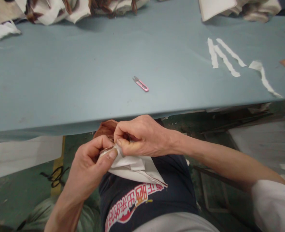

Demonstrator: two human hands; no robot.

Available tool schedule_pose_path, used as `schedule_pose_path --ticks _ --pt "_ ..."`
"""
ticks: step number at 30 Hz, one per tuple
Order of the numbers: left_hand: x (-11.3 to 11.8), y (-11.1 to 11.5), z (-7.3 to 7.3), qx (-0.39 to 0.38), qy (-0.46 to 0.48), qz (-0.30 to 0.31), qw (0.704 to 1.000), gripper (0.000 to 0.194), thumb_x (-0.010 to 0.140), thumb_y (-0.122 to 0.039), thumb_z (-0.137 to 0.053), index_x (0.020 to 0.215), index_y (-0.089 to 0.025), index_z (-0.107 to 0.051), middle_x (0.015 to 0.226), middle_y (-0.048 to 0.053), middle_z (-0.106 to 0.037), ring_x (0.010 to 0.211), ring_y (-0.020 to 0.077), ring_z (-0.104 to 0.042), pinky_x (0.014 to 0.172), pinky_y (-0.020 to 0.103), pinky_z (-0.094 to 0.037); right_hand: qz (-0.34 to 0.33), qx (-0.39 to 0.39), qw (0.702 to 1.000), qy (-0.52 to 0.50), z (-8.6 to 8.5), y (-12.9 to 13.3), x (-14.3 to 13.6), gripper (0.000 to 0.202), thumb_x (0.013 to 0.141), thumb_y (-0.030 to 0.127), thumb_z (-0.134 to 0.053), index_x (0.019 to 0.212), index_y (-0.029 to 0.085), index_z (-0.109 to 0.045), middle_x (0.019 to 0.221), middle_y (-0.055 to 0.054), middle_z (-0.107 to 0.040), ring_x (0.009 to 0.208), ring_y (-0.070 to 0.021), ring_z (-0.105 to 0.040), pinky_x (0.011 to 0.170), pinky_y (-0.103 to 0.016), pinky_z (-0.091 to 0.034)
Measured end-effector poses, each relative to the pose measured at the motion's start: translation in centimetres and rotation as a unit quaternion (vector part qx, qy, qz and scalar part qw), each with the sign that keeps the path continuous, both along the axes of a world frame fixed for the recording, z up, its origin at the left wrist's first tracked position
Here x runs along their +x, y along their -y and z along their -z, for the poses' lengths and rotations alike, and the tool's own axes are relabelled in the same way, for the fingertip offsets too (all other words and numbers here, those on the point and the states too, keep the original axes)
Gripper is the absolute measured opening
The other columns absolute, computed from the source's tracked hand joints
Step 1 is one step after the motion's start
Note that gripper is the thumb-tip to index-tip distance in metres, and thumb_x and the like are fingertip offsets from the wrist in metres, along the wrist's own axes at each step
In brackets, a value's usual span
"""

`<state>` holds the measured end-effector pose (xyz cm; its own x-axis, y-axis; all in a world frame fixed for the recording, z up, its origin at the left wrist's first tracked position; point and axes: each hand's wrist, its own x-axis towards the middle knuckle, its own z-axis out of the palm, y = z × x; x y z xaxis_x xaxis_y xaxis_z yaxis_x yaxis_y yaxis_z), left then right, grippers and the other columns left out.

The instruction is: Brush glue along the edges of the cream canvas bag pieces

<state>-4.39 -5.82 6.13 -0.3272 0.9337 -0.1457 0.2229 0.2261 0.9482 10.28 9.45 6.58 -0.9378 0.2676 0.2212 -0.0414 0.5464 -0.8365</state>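
Over my lap, just in front of the table edge, my left hand (91, 164) pinches a folded piece of white and brown material (135, 172). My right hand (142, 137) is closed on the same piece, its fingertips touching those of my left hand. White flaps hang below the fingers over a dark apron with printed characters (132, 203). A brown part of the piece (107, 128) shows behind my hands. Pink thread snips (141, 84) lie on the blue-green table, beyond both hands.
The table (60, 74) spans the view. Several white strips (227, 61) lie at its right. White and brown material is heaped at the back left (50, 11) and back right (220, 9). A white scrap (3, 30) lies far left. Black cord (56, 177) rests on the floor.
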Motion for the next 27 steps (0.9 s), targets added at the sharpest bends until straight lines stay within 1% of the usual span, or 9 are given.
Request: schedule_pose_path --ticks 2,8,11,14,16,18,20,24,27 --pt "0.3 0.0 0.2 0.004 -0.013 -0.021 1.0 0.029 0.086 -0.038 -0.067 0.064 -0.021 -0.056 0.056 -0.005 -0.045 0.05 0.0103 -0.036 0.046 0.023 -0.029 -0.001 0.008 1.0 -0.003 0.2 0.1 -0.1 0.01 0.085 0.018 -0.053 0.081 0.017 -0.061 0.065 0.005 -0.057 0.055 -0.0074 -0.044 0.059 -0.024 -0.03" --pt "1.4 -0.6 -0.3 0.05 -0.199 -0.11 0.973 0.023 0.079 -0.029 -0.062 0.058 -0.021 -0.056 0.051 -0.006 -0.049 0.047 0.01 -0.042 0.044 0.022 -0.032 0.034 0.066 0.996 -0.056 0.8 0.7 0.4 0.016 0.096 0.021 -0.049 0.089 0.016 -0.063 0.075 0.001 -0.067 0.064 -0.0093 -0.056 0.062 -0.023 -0.035" --pt "0.8 -0.2 -1.0 0.034 -0.16 -0.031 0.986 0.022 0.086 -0.033 -0.064 0.067 -0.022 -0.062 0.058 -0.006 -0.056 0.05 0.0107 -0.049 0.046 0.021 -0.039 0.048 0.072 0.995 -0.055 0.2 0.7 1.0 0.008 0.088 0.024 -0.059 0.087 0.017 -0.063 0.073 0.003 -0.067 0.063 -0.0099 -0.057 0.061 -0.023 -0.036" --pt "0.1 0.5 -1.8 0.027 -0.158 0.069 0.985 0.018 0.092 -0.035 -0.064 0.079 -0.023 -0.069 0.068 -0.005 -0.065 0.056 0.0113 -0.058 0.05 0.02 -0.046 0.047 0.176 0.981 -0.066 -0.7 0.4 1.2 0.012 0.081 0.029 -0.06 0.079 0.018 -0.064 0.068 0.001 -0.065 0.067 -0.0152 -0.057 0.069 -0.029 -0.041" --pt "-0.2 0.8 -2.2 0.061 -0.2 0.098 0.973 0.016 0.094 -0.031 -0.063 0.082 -0.024 -0.069 0.071 -0.005 -0.069 0.058 0.0104 -0.061 0.052 0.018 -0.047 0.015 0.242 0.966 -0.084 -1.1 0.3 0.9 0.016 0.08 0.031 -0.056 0.072 0.019 -0.062 0.066 -0.002 -0.063 0.071 -0.0187 -0.056 0.078 -0.035 -0.044" --pt "-0.2 1.0 -2.3 0.1 -0.252 0.091 0.958 0.011 0.095 -0.027 -0.063 0.086 -0.025 -0.069 0.076 -0.006 -0.071 0.061 0.009 -0.063 0.055 0.017 -0.047 -0.02 0.263 0.96 -0.093 -1.0 0.2 0.5 0.018 0.08 0.032 -0.052 0.068 0.02 -0.06 0.065 -0.003 -0.061 0.071 -0.0195 -0.054 0.082 -0.037 -0.044" --pt "-0.2 1.2 -2.2 0.12 -0.287 0.061 0.948 0.005 0.095 -0.026 -0.065 0.09 -0.025 -0.068 0.078 -0.007 -0.07 0.063 0.0082 -0.063 0.057 0.017 -0.047 -0.033 0.241 0.965 -0.097 -0.6 0.2 0.0 0.018 0.08 0.03 -0.049 0.069 0.02 -0.06 0.064 -0.002 -0.06 0.066 -0.0178 -0.051 0.075 -0.034 -0.043" --pt "-0.2 1.8 -1.5 0.142 -0.304 0.028 0.941 0.003 0.096 -0.028 -0.067 0.098 -0.027 -0.064 0.082 -0.008 -0.068 0.067 0.008 -0.063 0.062 0.017 -0.049 -0.03 0.179 0.978 -0.103 0.1 0.5 -0.4 0.013 0.076 0.024 -0.048 0.07 0.021 -0.059 0.06 0.003 -0.057 0.058 -0.0138 -0.048 0.059 -0.028 -0.034" --pt "-0.4 2.2 -1.1 0.162 -0.32 0.035 0.933 0.005 0.097 -0.025 -0.066 0.099 -0.027 -0.063 0.085 -0.008 -0.069 0.07 0.0073 -0.064 0.066 0.017 -0.05 -0.026 0.197 0.974 -0.11 0.0 0.8 -0.5 0.014 0.075 0.021 -0.046 0.068 0.021 -0.058 0.059 0.003 -0.058 0.058 -0.0137 -0.048 0.058 -0.028 -0.032"
